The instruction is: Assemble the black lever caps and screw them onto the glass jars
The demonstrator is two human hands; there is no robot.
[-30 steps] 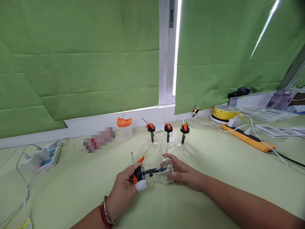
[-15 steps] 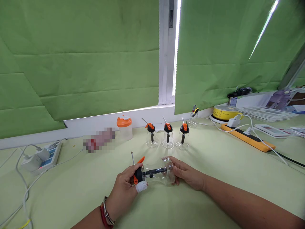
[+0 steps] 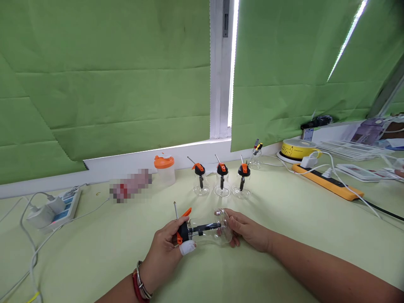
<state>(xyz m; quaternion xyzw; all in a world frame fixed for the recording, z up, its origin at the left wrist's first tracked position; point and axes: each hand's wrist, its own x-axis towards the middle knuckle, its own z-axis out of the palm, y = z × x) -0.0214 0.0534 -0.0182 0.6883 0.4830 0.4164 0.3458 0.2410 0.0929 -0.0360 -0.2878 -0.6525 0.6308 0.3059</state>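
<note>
A clear bottle [image 3: 210,235] with a black and orange cap lies on its side between my hands, above the pale green table. From the cap a thin metal spout points up, and a dark tube runs down inside. My left hand [image 3: 167,248], white tape round its thumb, is closed round the cap. My right hand [image 3: 248,229] grips the wide base with fingers curled about it; some fingertips are partly hidden behind it. Beyond stand three similar upright bottles, a left one [image 3: 201,185], a middle one [image 3: 222,185] and a right one [image 3: 242,185].
An orange-lidded shaker cup [image 3: 164,170] stands by the wall. At left lies a white power strip [image 3: 63,210] with trailing cables. On the right are an orange power strip [image 3: 326,182], a yellow round container [image 3: 298,149] and a small jar holding screwdrivers [image 3: 256,160].
My right fingers have shifted slightly at the base; the bottle stays almost where it was. A blurred transparent object has come into view at the far right edge.
</note>
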